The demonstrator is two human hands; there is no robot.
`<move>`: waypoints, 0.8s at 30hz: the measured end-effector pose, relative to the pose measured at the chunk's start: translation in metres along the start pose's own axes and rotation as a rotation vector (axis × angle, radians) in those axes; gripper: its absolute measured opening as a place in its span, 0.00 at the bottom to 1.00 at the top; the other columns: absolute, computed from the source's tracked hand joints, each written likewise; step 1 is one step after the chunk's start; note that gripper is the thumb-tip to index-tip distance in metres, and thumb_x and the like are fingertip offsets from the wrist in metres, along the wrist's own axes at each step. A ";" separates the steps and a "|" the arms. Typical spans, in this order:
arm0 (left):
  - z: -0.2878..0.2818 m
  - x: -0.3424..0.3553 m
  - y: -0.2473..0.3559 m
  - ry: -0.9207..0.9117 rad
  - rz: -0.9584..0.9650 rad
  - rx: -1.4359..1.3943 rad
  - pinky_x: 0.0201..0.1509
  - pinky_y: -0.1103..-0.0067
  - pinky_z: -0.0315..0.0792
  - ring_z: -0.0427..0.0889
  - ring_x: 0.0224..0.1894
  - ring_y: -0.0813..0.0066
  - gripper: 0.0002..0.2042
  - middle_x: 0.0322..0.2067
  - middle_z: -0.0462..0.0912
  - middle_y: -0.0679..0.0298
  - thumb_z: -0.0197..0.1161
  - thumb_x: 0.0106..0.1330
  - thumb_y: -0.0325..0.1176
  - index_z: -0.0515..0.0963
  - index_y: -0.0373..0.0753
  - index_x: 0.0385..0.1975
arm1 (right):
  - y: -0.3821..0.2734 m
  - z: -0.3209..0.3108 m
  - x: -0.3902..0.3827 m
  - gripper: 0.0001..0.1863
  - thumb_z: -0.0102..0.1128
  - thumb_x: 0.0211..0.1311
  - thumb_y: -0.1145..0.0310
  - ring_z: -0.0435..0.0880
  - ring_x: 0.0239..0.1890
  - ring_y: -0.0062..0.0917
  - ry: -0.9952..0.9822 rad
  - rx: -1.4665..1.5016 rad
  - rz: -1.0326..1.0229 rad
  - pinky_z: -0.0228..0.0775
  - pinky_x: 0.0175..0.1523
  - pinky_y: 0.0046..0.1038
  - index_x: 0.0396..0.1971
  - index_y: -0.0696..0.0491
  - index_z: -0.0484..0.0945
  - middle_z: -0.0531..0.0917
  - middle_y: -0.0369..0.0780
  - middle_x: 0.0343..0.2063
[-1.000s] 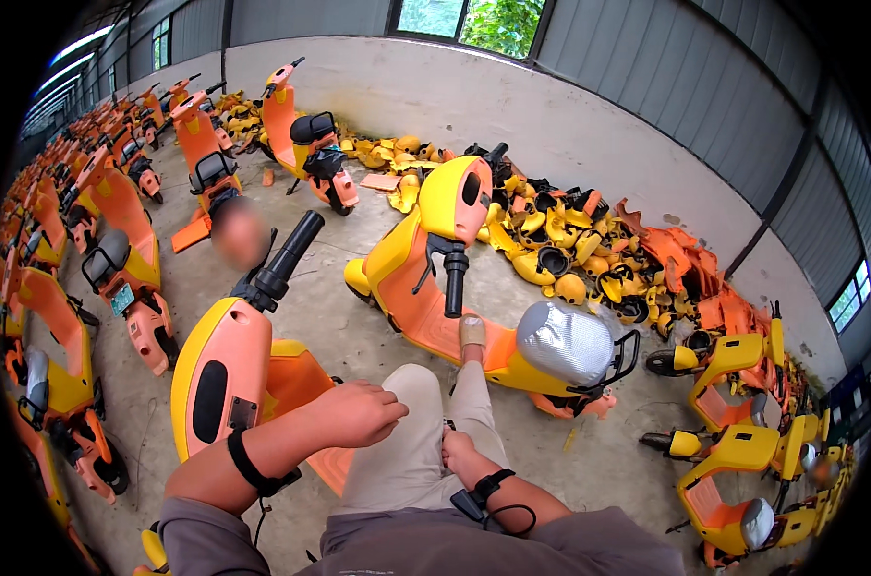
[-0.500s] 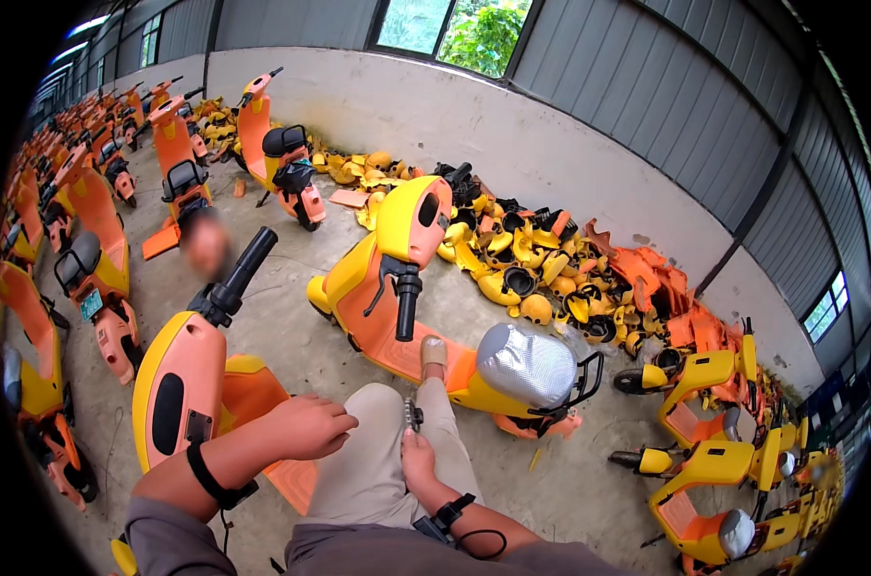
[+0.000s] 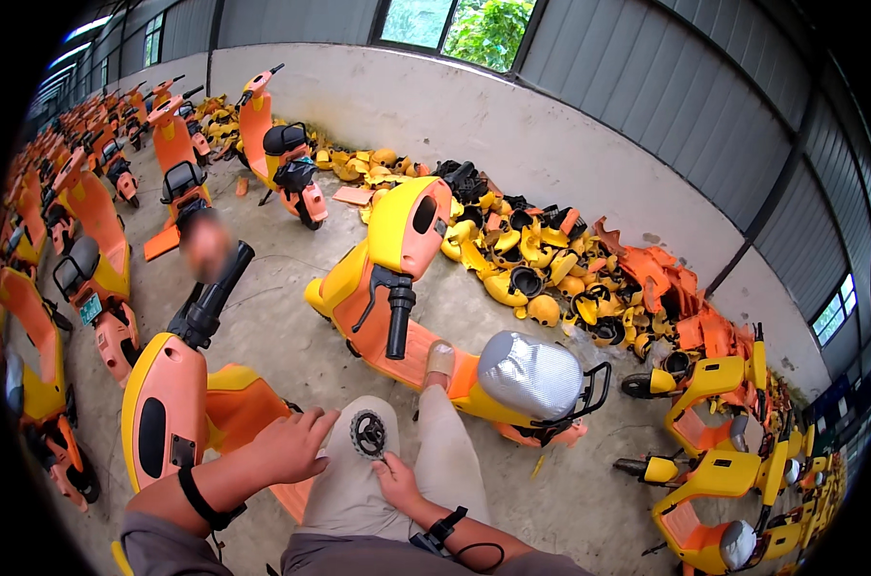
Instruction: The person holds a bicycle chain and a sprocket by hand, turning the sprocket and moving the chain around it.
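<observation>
My right hand [image 3: 397, 480] grips a small black toothed disc [image 3: 368, 432] by its lower edge, upright above my legs. My left hand [image 3: 296, 446] is empty, its fingers apart and slightly curled above my thigh, left of the disc. Just beyond it stands the yellow and pink scooter [image 3: 162, 403] with a black handlebar grip. Across my knees another scooter [image 3: 397, 221] has a silver padded seat cover [image 3: 527, 374], and my shoe [image 3: 438, 360] rests on its footboard.
Rows of scooters [image 3: 99, 230] line the left. A heap of yellow, orange and black broken body panels [image 3: 541, 307] lies along the white wall [image 3: 618, 144]. More small yellow scooters [image 3: 724, 475] stand at the right on the concrete floor [image 3: 580, 490].
My right hand has risen from between my legs, bringing the black disc into full view. My left hand has moved left and down, and its fingers have spread.
</observation>
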State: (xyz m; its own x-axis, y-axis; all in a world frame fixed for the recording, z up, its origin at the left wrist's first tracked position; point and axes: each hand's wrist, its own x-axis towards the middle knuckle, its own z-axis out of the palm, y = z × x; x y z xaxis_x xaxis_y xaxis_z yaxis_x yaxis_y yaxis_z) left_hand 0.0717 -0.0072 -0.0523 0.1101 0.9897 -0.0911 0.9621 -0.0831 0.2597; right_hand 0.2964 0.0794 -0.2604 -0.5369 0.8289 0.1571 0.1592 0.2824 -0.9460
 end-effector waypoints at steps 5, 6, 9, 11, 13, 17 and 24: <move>0.004 -0.007 -0.005 -0.064 0.002 -0.047 0.55 0.62 0.74 0.78 0.55 0.47 0.40 0.60 0.69 0.48 0.68 0.58 0.43 0.58 0.40 0.69 | 0.020 0.012 0.003 0.16 0.56 0.73 0.57 0.67 0.25 0.25 -0.041 0.070 0.087 0.67 0.33 0.29 0.34 0.57 0.71 0.72 0.42 0.21; 0.008 -0.007 -0.010 -0.041 0.037 -0.007 0.54 0.63 0.75 0.78 0.54 0.47 0.40 0.60 0.70 0.49 0.68 0.58 0.43 0.57 0.41 0.69 | 0.022 0.009 0.007 0.16 0.55 0.73 0.58 0.68 0.26 0.22 -0.019 0.052 0.171 0.67 0.33 0.28 0.35 0.57 0.72 0.73 0.38 0.22; 0.017 -0.002 -0.015 -0.055 0.065 0.079 0.54 0.63 0.75 0.78 0.53 0.50 0.40 0.59 0.70 0.50 0.68 0.58 0.43 0.57 0.42 0.70 | 0.079 0.019 0.007 0.16 0.54 0.74 0.58 0.70 0.26 0.16 0.166 -0.043 0.110 0.65 0.32 0.23 0.35 0.57 0.75 0.74 0.30 0.22; 0.019 0.003 -0.018 -0.090 0.093 0.083 0.54 0.64 0.74 0.79 0.51 0.54 0.37 0.57 0.72 0.51 0.66 0.60 0.40 0.59 0.41 0.69 | 0.078 0.011 0.005 0.15 0.53 0.75 0.58 0.69 0.24 0.14 0.047 0.113 0.305 0.63 0.30 0.20 0.34 0.55 0.76 0.73 0.29 0.21; 0.024 0.007 -0.022 -0.077 0.175 0.072 0.47 0.64 0.75 0.81 0.48 0.57 0.26 0.45 0.77 0.56 0.63 0.61 0.39 0.68 0.41 0.59 | 0.071 0.013 0.006 0.13 0.52 0.76 0.60 0.67 0.23 0.11 0.030 0.173 0.343 0.58 0.28 0.18 0.35 0.53 0.76 0.72 0.29 0.20; 0.028 0.006 -0.021 -0.010 0.162 0.015 0.43 0.64 0.75 0.82 0.43 0.58 0.18 0.39 0.78 0.58 0.63 0.61 0.39 0.73 0.40 0.49 | 0.074 0.019 0.011 0.14 0.51 0.76 0.58 0.67 0.21 0.13 -0.066 0.262 0.369 0.58 0.27 0.20 0.35 0.53 0.76 0.73 0.31 0.20; 0.009 0.004 -0.013 0.132 0.228 -0.106 0.28 0.63 0.75 0.82 0.26 0.55 0.12 0.23 0.80 0.59 0.60 0.62 0.40 0.75 0.39 0.23 | 0.056 0.033 0.024 0.14 0.45 0.78 0.57 0.61 0.15 0.13 -0.036 0.597 0.582 0.51 0.18 0.17 0.38 0.52 0.72 0.70 0.33 0.19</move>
State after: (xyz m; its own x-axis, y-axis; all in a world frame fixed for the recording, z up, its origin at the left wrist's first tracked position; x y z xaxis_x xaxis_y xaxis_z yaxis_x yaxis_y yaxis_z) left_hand 0.0621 -0.0036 -0.0643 0.2803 0.9541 0.1050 0.8842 -0.2992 0.3587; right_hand 0.2648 0.0996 -0.3190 -0.5322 0.7444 -0.4033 -0.0407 -0.4983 -0.8661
